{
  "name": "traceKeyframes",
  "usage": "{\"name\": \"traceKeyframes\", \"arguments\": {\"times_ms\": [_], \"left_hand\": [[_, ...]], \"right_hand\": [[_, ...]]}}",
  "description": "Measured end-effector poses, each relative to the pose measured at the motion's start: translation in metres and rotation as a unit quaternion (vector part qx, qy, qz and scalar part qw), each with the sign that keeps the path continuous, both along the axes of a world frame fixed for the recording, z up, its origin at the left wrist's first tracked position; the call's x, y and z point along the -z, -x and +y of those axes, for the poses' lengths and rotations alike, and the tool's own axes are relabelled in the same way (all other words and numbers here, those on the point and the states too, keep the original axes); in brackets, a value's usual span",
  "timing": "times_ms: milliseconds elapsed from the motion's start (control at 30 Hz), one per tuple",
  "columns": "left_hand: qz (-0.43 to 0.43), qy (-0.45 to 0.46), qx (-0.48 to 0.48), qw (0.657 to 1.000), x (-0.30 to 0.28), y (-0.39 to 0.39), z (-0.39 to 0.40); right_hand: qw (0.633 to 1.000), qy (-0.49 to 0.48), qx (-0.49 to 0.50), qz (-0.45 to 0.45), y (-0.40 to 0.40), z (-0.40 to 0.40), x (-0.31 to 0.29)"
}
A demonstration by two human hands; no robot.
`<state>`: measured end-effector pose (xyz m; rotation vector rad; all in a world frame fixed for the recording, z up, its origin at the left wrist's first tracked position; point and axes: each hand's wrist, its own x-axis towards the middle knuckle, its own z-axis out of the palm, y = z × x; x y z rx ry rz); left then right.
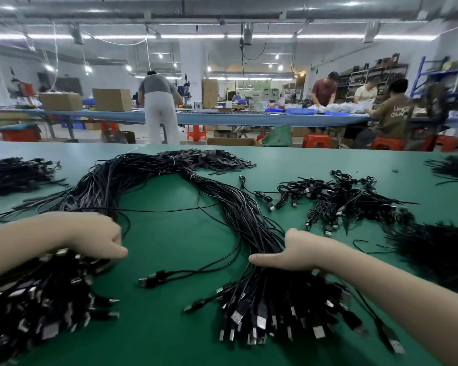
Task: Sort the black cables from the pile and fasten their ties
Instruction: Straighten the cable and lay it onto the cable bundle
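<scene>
left hand and right hand are gripping both ends of the looped cable bundle arching to twelve o'clock; gathering it, next likely tying.

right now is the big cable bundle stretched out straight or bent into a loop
Bent into a loop: the big cable bundle arches away across the green table, with the left hand and right hand each gripping one end.

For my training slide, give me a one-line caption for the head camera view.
Left hand and right hand grip a looped black cable bundle on a green table.
</scene>
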<state>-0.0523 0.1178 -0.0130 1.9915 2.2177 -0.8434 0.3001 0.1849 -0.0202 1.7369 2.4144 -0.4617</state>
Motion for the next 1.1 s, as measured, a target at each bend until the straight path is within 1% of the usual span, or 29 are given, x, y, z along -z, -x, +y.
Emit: {"name": "traceKeyframes", "arguments": {"times_ms": [67, 100, 133, 200, 233, 267, 300, 333, 367, 400, 433, 467, 500, 533, 567, 633, 667, 700, 733, 767, 800, 833, 867, 900, 933, 967, 1000, 1033, 1100], "left_hand": [[0.066, 0.039, -0.028, 0.997, -0.002, 0.005, -0.009], [0.075, 0.074, -0.050, 0.993, -0.005, 0.009, -0.013], [0.038, 0.121, -0.081, 0.989, -0.011, 0.013, -0.014], [-0.158, 0.195, -0.162, 0.954, -0.027, 0.019, -0.008], [-0.238, 0.179, -0.173, 0.939, -0.035, 0.020, -0.002], [-0.281, 0.118, -0.159, 0.939, -0.040, 0.019, 0.006], [-0.290, 0.021, -0.123, 0.949, -0.039, 0.019, 0.018], [-0.262, -0.084, -0.080, 0.958, -0.035, 0.020, 0.032], [-0.189, -0.163, -0.045, 0.967, -0.028, 0.019, 0.044], [-0.061, -0.196, -0.026, 0.978, -0.019, 0.017, 0.052], [0.075, -0.185, -0.027, 0.979, -0.008, 0.014, 0.055], [0.176, -0.153, -0.029, 0.972, 0.003, 0.012, 0.058], [0.223, -0.120, -0.020, 0.967, 0.014, 0.012, 0.058], [0.219, -0.110, -0.013, 0.969, 0.020, 0.011, 0.056], [0.182, -0.111, -0.027, 0.977, 0.021, 0.010, 0.053], [0.070, -0.139, -0.081, 0.985, 0.016, 0.001, 0.051], [-0.010, -0.181, -0.102, 0.978, 0.010, -0.005, 0.051], [-0.100, -0.226, -0.120, 0.962, 0.004, -0.015, 0.050], [-0.213, -0.245, -0.139, 0.935, 0.000, -0.025, 0.049], [-0.370, -0.234, -0.176, 0.882, -0.003, -0.038, 0.043], [-0.523, -0.188, -0.235, 0.797, -0.006, -0.053, 0.036], [-0.606, -0.120, -0.270, 0.739, -0.008, -0.068, 0.030], [-0.633, -0.082, -0.262, 0.724, -0.005, -0.078, 0.027], [-0.609, -0.088, -0.212, 0.759, 0.004, -0.086, 0.026], [-0.515, -0.122, -0.124, 0.839, 0.014, -0.091, 0.023], [-0.394, -0.159, -0.049, 0.904, 0.026, -0.092, 0.022], [-0.294, -0.176, -0.010, 0.939, 0.038, -0.091, 0.020], [-0.242, -0.172, 0.004, 0.955, 0.046, -0.090, 0.014], [-0.239, -0.174, 0.027, 0.955, 0.060, -0.087, 0.004]], "right_hand": [[1.000, 0.002, -0.012, -0.018, -0.005, -0.002, 0.002], [1.000, 0.006, -0.010, -0.016, -0.009, -0.003, 0.005], [1.000, 0.011, -0.009, -0.009, -0.011, -0.002, 0.008], [1.000, 0.017, -0.010, 0.007, -0.011, -0.001, 0.012], [1.000, 0.019, -0.010, 0.015, -0.008, -0.001, 0.013], [0.999, 0.024, -0.014, 0.020, -0.003, -0.001, 0.014], [0.999, 0.029, -0.022, 0.025, 0.002, -0.001, 0.013], [0.999, 0.031, -0.030, 0.030, 0.007, -0.002, 0.013], [0.998, 0.035, -0.034, 0.035, 0.011, -0.002, 0.011], [0.998, 0.042, -0.035, 0.041, 0.012, -0.003, 0.010], [0.997, 0.046, -0.036, 0.041, 0.011, -0.004, 0.009], [0.998, 0.037, -0.039, 0.028, 0.007, -0.005, 0.008], [0.999, 0.018, -0.044, 0.001, 0.003, -0.005, 0.008], [0.998, 0.002, -0.048, -0.026, -0.002, -0.004, 0.009], [0.998, 0.001, -0.047, -0.043, -0.005, -0.003, 0.010], [0.999, 0.025, -0.024, -0.042, -0.009, 0.001, 0.012], [0.999, 0.019, -0.008, -0.042, -0.010, 0.004, 0.012], [0.999, 0.004, 0.008, -0.050, -0.010, 0.007, 0.011], [0.998, -0.003, 0.022, -0.059, -0.010, 0.010, 0.009], [0.997, 0.000, 0.031, -0.067, -0.011, 0.012, 0.007], [0.997, 0.012, 0.036, -0.066, -0.011, 0.013, 0.006], [0.997, 0.025, 0.040, -0.054, -0.011, 0.014, 0.005], [0.998, 0.038, 0.046, -0.033, -0.010, 0.015, 0.004], [0.997, 0.054, 0.054, -0.010, -0.009, 0.015, 0.003], [0.996, 0.073, 0.058, 0.012, -0.006, 0.015, 0.003], [0.993, 0.095, 0.055, 0.036, -0.003, 0.014, 0.003], [0.990, 0.113, 0.049, 0.066, 0.001, 0.012, 0.004], [0.986, 0.125, 0.043, 0.100, 0.007, 0.009, 0.005], [0.984, 0.121, 0.017, 0.130, 0.025, 0.003, 0.006]]}}
